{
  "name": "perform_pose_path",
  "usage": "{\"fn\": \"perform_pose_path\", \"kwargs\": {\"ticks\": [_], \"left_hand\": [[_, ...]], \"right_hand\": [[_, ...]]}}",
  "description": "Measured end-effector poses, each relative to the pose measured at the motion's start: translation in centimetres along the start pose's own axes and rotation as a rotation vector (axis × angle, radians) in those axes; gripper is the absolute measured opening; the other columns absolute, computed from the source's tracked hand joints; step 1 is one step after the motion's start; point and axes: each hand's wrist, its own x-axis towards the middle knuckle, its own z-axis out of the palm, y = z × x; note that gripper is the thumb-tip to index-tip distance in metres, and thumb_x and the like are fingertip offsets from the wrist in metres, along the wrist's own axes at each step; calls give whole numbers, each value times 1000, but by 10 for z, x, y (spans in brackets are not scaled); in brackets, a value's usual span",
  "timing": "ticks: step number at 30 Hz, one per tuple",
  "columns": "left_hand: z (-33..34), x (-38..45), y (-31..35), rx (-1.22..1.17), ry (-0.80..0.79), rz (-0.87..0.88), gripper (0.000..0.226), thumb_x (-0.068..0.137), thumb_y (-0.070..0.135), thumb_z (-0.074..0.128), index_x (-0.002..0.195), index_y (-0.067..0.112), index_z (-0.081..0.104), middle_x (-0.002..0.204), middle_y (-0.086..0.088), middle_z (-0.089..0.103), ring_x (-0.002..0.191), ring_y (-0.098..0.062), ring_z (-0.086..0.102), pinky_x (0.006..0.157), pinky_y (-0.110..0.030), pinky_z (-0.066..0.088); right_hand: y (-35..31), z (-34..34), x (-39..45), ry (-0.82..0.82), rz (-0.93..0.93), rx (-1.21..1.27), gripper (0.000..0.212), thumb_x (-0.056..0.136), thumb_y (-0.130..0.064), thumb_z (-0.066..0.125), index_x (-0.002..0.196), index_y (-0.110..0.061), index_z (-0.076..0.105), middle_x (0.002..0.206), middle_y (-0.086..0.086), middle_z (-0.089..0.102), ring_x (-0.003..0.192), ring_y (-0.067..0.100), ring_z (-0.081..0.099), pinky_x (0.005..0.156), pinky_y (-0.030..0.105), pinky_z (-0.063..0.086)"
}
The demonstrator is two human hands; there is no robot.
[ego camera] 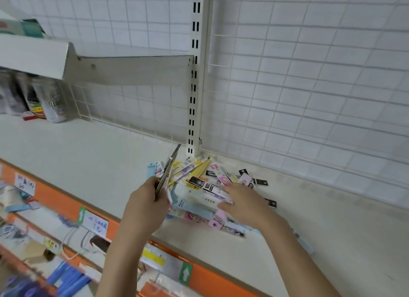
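Left forearm (119, 257) rises from the bottom of the view and crosses the shelf's orange front edge (66, 199). Right forearm (294, 257) comes in beside it, angled inward toward the shelf's back edge.

Left hand (147, 205): wrist upright, fingers curled round the lower end of a thin flat packet (168, 170), gripping it. The packet is seen edge-on and tilts up and away toward the slotted post (194, 97) (could be several packets pressed together; cannot tell).

Right hand (245, 205): palm down, fingers fairly straight and pointing left, pressing on top of the pile of packets (199, 184). It grasps nothing.

The pile lies on the shelf (88, 159) against its back edge, at the foot of the post, fanned out to both sides. The held packet's lower end sits at the pile's left margin; contact cannot be made out. The hands are near each other, with the pile between them and under the right one. Wire grid (309, 75) stands along the back edge.
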Motion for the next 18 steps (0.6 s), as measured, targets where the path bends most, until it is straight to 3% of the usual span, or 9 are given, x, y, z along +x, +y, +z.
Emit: {"fn": "perform_pose_path", "kwargs": {"ticks": [3,6,8,12,14,18], "left_hand": [[0,1,0,8,7,10,18,95,15,39,83,9,51,79,-17,66,75,-37,63,69,-46,51],[0,4,1,4,14,20,20,95,17,41,82,7,52,73,-15,63,70,-36,61,63,-43,50],[2,5,3,16,15,26,25,95,18,43,70,12,46,62,-8,55,58,-27,52,54,-34,40],[9,7,5,38,-4,34,30,94,19,44,64,19,41,59,-1,49,55,-18,44,49,-27,30],[11,8,3,45,-16,35,25,94,21,44,69,15,46,62,-2,52,57,-19,46,49,-27,31],[6,10,-3,53,-17,0,26,93,24,46,70,11,48,60,-4,51,55,-20,46,49,-28,34]], "right_hand": [[8,-9,-4,66,51,84,30,94,-30,50,121,-18,50,95,-1,58,91,22,58,72,31,45],[19,-20,-10,133,107,115,28,93,-25,48,120,-20,44,105,4,62,87,25,58,69,31,43],[25,-24,-12,164,141,103,29,94,-25,45,121,-18,39,101,0,60,82,23,55,66,30,39],[25,-28,-13,249,182,77,39,91,-51,49,113,-21,40,87,-6,57,78,20,55,63,30,40],[25,-26,-11,230,169,26,39,88,-57,51,110,-25,47,85,-7,56,79,19,54,62,29,37],[25,-18,-5,-12,98,-49,25,90,-28,52,111,-41,55,100,-5,61,94,21,57,65,27,39]]}}
